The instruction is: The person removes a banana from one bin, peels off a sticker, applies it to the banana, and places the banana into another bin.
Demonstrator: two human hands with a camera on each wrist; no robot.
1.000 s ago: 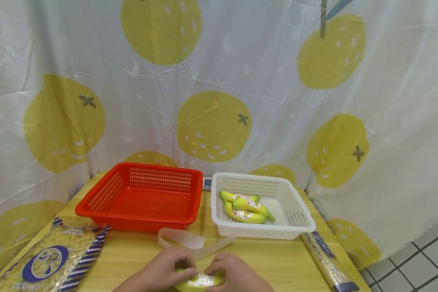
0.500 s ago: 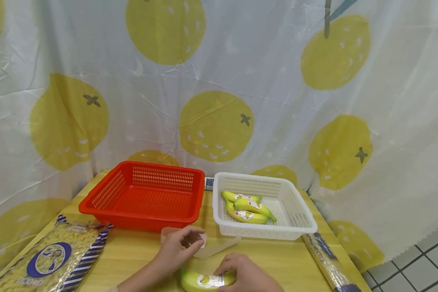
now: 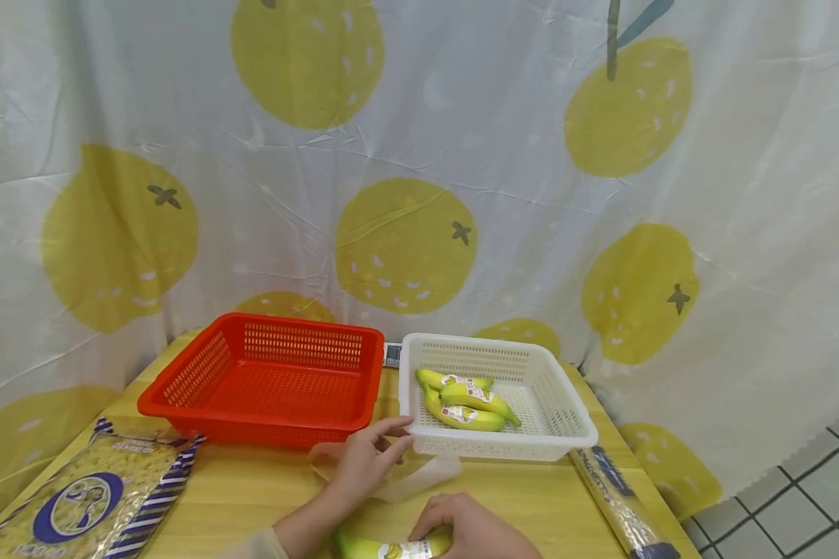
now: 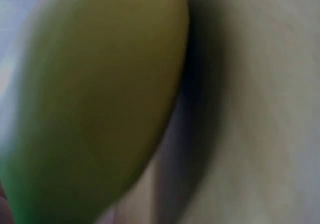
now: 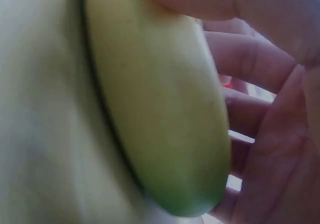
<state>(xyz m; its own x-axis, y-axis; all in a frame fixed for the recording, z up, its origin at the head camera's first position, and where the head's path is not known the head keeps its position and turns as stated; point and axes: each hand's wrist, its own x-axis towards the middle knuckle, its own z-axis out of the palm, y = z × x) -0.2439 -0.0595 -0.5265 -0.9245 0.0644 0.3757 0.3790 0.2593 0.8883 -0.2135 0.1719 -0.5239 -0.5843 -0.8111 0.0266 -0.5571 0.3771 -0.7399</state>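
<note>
A green-yellow banana with a printed label lies at the front edge of the head view. My right hand grips its right end, with the thumb over the near side and the fingers behind, as the right wrist view shows on the banana. My left hand is off the banana, reaching forward over a translucent strip that lies looped on the table. Its index finger and thumb are apart, near the white basket's front left corner. Close before the left wrist camera, the banana fills much of that view.
The white basket holds three labelled bananas. Left of it stands a red basket. A bag of pasta lies at left, and a spaghetti packet at right. A lemon-print curtain hangs behind the wooden table.
My left hand has let go of the banana and moved forward and right over the strip. The strip's wide part now shows farther right. My right hand keeps its grip on the banana.
</note>
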